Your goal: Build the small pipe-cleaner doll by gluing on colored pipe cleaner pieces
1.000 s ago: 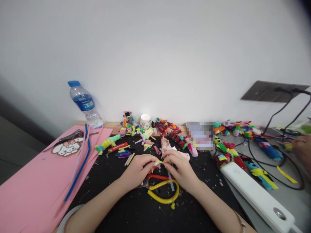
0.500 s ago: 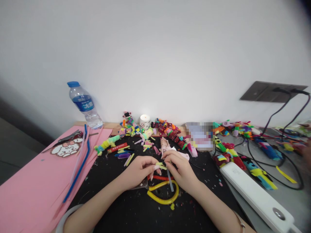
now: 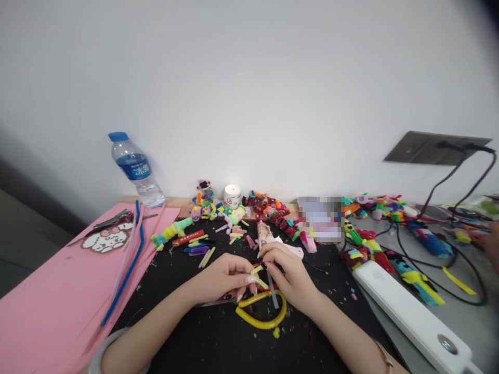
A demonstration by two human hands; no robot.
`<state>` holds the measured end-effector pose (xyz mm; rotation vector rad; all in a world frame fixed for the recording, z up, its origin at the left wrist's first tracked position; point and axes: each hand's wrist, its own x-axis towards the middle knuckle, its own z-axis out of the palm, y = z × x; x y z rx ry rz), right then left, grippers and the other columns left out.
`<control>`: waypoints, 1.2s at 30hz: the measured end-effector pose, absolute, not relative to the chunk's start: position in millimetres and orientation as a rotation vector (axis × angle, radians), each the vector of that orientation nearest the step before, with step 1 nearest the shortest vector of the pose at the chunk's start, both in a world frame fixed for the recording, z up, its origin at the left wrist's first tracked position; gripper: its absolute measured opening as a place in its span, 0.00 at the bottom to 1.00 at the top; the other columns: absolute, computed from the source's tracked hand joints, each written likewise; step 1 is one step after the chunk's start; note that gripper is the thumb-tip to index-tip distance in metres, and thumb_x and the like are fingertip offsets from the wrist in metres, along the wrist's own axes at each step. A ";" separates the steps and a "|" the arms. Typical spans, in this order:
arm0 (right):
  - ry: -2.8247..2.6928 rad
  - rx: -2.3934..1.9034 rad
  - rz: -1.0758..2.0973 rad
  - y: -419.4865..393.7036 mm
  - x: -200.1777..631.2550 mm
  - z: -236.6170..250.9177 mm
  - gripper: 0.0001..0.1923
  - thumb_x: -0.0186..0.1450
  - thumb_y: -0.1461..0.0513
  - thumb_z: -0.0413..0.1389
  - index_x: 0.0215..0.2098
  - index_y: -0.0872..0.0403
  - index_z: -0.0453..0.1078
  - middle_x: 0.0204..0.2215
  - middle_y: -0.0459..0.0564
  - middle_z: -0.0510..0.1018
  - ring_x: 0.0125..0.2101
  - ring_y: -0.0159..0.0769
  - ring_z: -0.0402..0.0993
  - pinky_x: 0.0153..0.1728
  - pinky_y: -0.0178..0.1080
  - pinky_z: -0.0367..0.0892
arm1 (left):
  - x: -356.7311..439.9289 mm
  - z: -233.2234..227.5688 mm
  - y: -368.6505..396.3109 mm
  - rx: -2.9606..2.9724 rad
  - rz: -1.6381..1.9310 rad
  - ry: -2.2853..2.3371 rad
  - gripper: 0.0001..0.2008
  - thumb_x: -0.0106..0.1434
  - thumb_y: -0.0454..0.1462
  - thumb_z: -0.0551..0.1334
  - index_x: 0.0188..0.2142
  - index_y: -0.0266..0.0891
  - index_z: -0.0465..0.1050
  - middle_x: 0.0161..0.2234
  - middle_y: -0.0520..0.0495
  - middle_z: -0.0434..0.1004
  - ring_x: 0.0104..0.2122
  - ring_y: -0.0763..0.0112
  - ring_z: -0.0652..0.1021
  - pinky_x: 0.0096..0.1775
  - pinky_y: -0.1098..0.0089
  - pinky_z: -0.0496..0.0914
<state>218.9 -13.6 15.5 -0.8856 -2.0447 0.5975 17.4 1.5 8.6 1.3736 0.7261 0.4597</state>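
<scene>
My left hand [image 3: 228, 278] pinches a short pale yellow-green pipe cleaner [image 3: 261, 283] between thumb and forefinger, above the black mat. The piece looks bent, with one end pointing up towards my right hand [image 3: 286, 267]. My right hand's thumb and forefinger close on that upper end, where a small dark spot shows that I cannot make out. Under my hands lie a yellow curved tube [image 3: 265, 326] and a translucent grey strip [image 3: 273, 293]. Something red is partly hidden behind my fingers.
Fuzzy pipe-cleaner figures [image 3: 280, 221] line the wall beside a white paper cup [image 3: 232, 195]. A water bottle [image 3: 134, 166] and pink sheets [image 3: 58, 291] are on the left. A white power strip [image 3: 413, 311] and black cables [image 3: 479, 270] lie on the right.
My left hand has tipped down slightly, and the yellow-green piece now shows more spread, its lower end slanting down to the right. My right hand has hardly moved.
</scene>
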 end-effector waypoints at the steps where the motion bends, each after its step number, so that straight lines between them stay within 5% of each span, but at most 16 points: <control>1: -2.044 -0.886 0.594 -13.5 219.0 15.6 0.08 0.66 0.70 0.48 0.32 0.52 0.63 0.36 0.50 0.72 0.39 0.34 0.69 0.40 0.37 0.65 | 17.3 8.2 1.8 1.386 0.469 0.740 0.16 0.61 0.45 0.61 0.29 0.33 0.75 0.18 0.53 0.68 0.16 0.80 0.63 0.21 0.77 0.57; 29: -2.062 -0.947 0.520 -11.1 220.8 13.1 0.07 0.66 0.69 0.49 0.33 0.52 0.65 0.36 0.50 0.72 0.39 0.35 0.70 0.40 0.37 0.66 | 16.0 15.9 0.7 1.966 0.696 1.004 0.09 0.64 0.36 0.57 0.30 0.37 0.74 0.24 0.53 0.73 0.24 0.76 0.70 0.31 0.76 0.63; 36: -1.980 -1.122 0.411 -8.4 223.8 10.4 0.11 0.63 0.70 0.49 0.42 0.52 0.66 0.41 0.52 0.72 0.44 0.40 0.68 0.45 0.42 0.64 | 15.7 17.1 1.2 2.012 0.752 1.052 0.10 0.64 0.35 0.56 0.31 0.38 0.76 0.29 0.51 0.77 0.26 0.73 0.73 0.33 0.75 0.65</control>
